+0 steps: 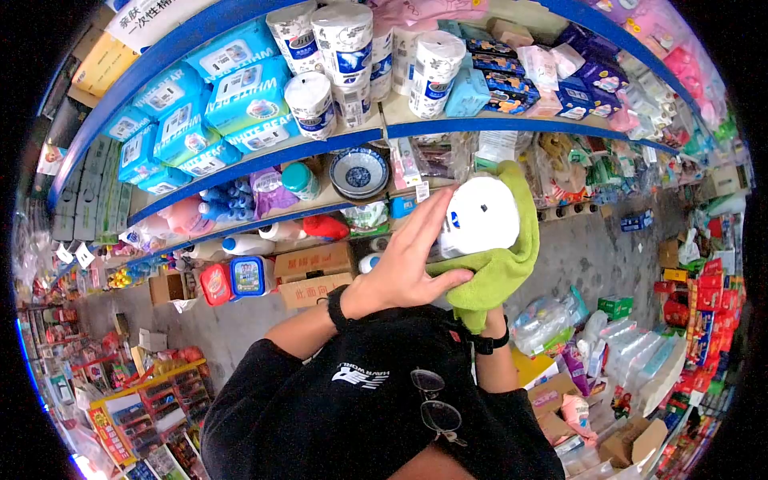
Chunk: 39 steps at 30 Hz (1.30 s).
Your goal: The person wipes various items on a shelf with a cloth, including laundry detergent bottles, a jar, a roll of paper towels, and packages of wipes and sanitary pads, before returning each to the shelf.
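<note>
A white paper roll (pixel 486 224) with a small dark centre hole is held up in front of the lower shelf. My left hand (pixel 410 260) presses along its left side, fingers extended together, with the thumb on a green cloth (pixel 506 276). The cloth wraps round the roll's right and lower sides. Under it is my right hand (pixel 494 318); only a little skin near the wristband shows, and its fingers are hidden by the cloth.
Similar rolls (pixel 344 48) and blue White Bear packs (pixel 248 92) stand on the upper shelf (pixel 480 125). Below are patterned bowls (pixel 359 173), a teal-lidded jar (pixel 299 181) and cardboard boxes (pixel 314 262). Bagged goods (pixel 548 320) lie on the right.
</note>
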Tool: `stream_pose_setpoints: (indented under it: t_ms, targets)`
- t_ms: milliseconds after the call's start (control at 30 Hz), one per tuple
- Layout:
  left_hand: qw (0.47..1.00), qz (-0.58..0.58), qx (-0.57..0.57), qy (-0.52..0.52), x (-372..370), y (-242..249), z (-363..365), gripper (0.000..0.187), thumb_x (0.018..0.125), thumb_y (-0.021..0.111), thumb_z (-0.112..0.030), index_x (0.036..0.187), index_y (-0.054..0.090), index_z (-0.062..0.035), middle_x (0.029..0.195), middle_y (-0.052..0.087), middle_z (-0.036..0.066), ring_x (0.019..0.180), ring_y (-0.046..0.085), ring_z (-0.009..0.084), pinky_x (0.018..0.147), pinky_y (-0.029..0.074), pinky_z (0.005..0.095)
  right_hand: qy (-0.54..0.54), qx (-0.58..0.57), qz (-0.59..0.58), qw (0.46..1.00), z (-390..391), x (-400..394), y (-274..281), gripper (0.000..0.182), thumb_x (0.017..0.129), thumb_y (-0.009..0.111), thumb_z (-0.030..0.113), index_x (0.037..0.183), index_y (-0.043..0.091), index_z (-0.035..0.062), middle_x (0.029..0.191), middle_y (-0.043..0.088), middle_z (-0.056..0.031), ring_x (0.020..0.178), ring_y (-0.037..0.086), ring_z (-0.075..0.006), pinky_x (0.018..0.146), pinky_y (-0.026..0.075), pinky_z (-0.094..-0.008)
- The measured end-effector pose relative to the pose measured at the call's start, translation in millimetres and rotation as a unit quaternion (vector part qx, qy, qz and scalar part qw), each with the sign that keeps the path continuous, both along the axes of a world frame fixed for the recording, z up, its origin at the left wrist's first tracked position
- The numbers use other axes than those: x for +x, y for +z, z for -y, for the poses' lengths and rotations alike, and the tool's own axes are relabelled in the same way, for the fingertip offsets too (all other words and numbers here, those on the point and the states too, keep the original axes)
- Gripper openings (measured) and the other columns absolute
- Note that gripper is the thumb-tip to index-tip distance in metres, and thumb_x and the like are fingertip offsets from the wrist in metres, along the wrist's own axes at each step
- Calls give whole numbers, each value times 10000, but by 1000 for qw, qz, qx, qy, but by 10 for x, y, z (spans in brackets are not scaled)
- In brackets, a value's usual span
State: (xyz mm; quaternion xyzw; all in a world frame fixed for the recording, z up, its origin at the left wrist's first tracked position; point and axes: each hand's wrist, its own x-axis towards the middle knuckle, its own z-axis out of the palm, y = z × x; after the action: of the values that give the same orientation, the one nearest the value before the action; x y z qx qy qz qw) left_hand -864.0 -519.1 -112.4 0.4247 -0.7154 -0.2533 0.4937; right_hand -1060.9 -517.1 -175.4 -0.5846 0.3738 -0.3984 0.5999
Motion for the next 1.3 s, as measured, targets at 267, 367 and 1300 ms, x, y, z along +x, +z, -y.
stream_pose_setpoints:
  t_ms: [267,367,1300]
  targets:
    - [992,14,72,-104,108,49,34,1049,604,809,-393,1340,220,67,1294,390,278,1213,393,409,1024,307,414,2,23,-13,1000,-31,-110,-85,496,852,586,281,1262,409,65,1154,528,-75,992,526,-227,874,432,-355]
    - [986,19,102,-132,157,69,78,1014,609,812,-311,1344,214,51,1293,404,259,1211,405,387,1014,322,394,5,27,-17,999,-40,-149,-120,517,860,590,292,1286,399,67,1176,525,-77,1013,528,-233,890,435,-360]
    - [904,-254,-252,235,278,189,274,973,653,763,-516,1289,207,-33,1208,341,137,1039,501,260,849,456,362,-48,-124,12,991,291,522,-108,521,853,624,208,1303,409,57,1181,542,-62,1023,551,-200,892,463,-344]
